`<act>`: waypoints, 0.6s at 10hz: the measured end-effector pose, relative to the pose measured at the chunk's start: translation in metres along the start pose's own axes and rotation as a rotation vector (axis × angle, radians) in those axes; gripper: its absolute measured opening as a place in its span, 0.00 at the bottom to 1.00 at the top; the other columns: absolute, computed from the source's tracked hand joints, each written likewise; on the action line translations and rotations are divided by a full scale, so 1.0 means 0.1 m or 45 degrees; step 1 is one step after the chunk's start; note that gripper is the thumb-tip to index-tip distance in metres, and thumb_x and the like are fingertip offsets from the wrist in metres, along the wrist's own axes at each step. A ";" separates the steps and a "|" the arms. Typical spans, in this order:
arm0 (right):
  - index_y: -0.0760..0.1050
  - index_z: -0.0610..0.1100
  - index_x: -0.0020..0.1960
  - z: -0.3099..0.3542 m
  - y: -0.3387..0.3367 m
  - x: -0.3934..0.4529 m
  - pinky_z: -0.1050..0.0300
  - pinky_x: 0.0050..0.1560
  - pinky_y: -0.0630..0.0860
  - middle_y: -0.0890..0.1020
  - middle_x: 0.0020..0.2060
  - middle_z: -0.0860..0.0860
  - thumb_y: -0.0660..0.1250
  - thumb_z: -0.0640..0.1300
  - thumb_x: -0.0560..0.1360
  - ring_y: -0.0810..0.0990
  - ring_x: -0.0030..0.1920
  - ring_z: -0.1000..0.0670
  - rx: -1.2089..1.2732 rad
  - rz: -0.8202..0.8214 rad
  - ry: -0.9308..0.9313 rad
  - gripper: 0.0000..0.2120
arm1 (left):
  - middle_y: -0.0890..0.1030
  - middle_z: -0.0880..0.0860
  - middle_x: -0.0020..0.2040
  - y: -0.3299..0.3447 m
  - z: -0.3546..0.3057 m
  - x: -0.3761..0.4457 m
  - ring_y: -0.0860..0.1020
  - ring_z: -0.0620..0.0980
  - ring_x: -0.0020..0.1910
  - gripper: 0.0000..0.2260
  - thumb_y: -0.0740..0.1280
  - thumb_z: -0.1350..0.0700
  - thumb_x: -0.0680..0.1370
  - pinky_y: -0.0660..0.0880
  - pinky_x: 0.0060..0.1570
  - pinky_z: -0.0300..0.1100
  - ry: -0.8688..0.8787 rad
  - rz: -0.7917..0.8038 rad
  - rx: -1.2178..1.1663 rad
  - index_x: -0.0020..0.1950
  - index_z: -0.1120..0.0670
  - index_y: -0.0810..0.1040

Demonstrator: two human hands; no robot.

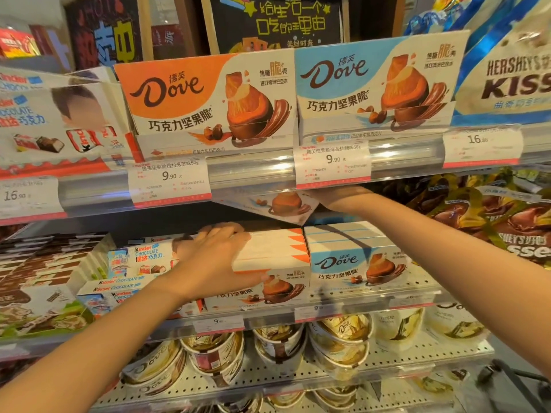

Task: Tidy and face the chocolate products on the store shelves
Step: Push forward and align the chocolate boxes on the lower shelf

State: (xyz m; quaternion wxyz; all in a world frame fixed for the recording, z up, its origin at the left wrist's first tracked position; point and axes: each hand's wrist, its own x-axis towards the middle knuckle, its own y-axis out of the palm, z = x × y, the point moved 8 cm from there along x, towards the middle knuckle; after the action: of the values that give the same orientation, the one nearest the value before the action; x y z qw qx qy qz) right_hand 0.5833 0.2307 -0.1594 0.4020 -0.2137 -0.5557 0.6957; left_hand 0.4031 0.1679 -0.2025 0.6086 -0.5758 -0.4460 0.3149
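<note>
Top shelf: orange Dove box [205, 99] and blue Dove box [375, 84] stand upright, fronts out, side by side, each above its price tag. This row reads as faced. Kinder boxes [56, 120] to their left also face forward, slightly overlapped by the orange box.

Middle shelf: work in progress. Left hand [214, 254] lies palm-down on the stack of orange Dove boxes [268, 263], fingers spread and curled over the top and front edge; it presses or steadies the stack and does not appear to lift it. Stack of blue Dove boxes [351, 257] sits just beside it on the right, touching, front label out, edges square.

Right hand [331, 198] reaches up under the top shelf lip, at a single tilted Dove box [283, 204] held above the two stacks. The fingers are hidden behind the shelf edge and box; grip cannot be told, though the box hangs in the air at the hand.

Judgement: the loose tilted box is not yet placed; it belongs on one of the stacks. Small Kinder packs [134, 272] left of the orange stack lie at mixed angles, not yet straightened. Tubs [340, 338] on the lower shelf look jumbled, untouched. Roughly midway or earlier.
</note>
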 end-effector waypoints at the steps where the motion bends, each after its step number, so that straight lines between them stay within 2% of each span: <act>1: 0.71 0.51 0.58 -0.37 -0.16 -0.22 0.61 0.61 0.63 0.68 0.70 0.43 0.56 0.42 0.81 0.68 0.67 0.47 0.268 -0.023 0.588 0.10 | 0.68 0.46 0.66 -0.02 -0.20 0.10 0.65 0.47 0.65 0.37 0.58 0.27 0.64 0.60 0.62 0.43 0.049 -0.048 -0.067 0.68 0.43 0.64; 2: 0.68 0.37 0.68 -0.47 -0.26 -0.34 0.58 0.62 0.63 0.70 0.68 0.42 0.53 0.42 0.81 0.67 0.68 0.43 0.132 0.007 0.578 0.18 | 0.66 0.46 0.68 0.06 -0.45 0.28 0.63 0.46 0.67 0.34 0.66 0.32 0.67 0.59 0.63 0.42 0.065 -0.009 -0.123 0.69 0.45 0.63; 3: 0.67 0.37 0.68 -0.49 -0.36 -0.52 0.53 0.62 0.65 0.71 0.66 0.40 0.52 0.43 0.82 0.69 0.66 0.41 0.130 -0.081 0.643 0.18 | 0.66 0.48 0.71 0.14 -0.65 0.51 0.63 0.49 0.69 0.37 0.68 0.33 0.67 0.61 0.67 0.48 0.036 0.069 -0.168 0.71 0.46 0.62; 4: 0.64 0.46 0.72 -0.49 -0.49 -0.61 0.53 0.67 0.63 0.69 0.69 0.46 0.54 0.48 0.81 0.67 0.68 0.43 0.186 -0.269 0.500 0.20 | 0.61 0.49 0.75 0.24 -0.73 0.71 0.59 0.52 0.72 0.41 0.71 0.35 0.66 0.60 0.70 0.54 -0.023 0.189 -0.260 0.73 0.47 0.60; 5: 0.68 0.37 0.68 -0.78 -0.50 -0.78 0.54 0.60 0.68 0.74 0.64 0.42 0.53 0.43 0.82 0.72 0.63 0.41 0.131 -0.209 0.727 0.18 | 0.57 0.49 0.76 0.33 -0.75 0.80 0.56 0.52 0.74 0.45 0.72 0.36 0.66 0.56 0.72 0.57 -0.041 0.251 -0.243 0.76 0.49 0.55; 6: 0.70 0.35 0.64 -0.98 -0.52 -0.88 0.55 0.60 0.67 0.75 0.60 0.43 0.53 0.43 0.81 0.72 0.64 0.42 0.141 -0.172 0.832 0.17 | 0.56 0.50 0.77 0.35 -0.71 0.80 0.55 0.53 0.75 0.46 0.72 0.37 0.66 0.56 0.72 0.58 -0.065 0.231 -0.252 0.76 0.49 0.52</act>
State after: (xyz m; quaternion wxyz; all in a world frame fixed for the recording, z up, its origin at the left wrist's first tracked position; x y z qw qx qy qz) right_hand 0.7246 0.2229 -0.1522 0.6150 -0.3660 -0.3717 0.5914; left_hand 0.5046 0.2142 -0.2186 0.5064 -0.6627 -0.4364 0.3375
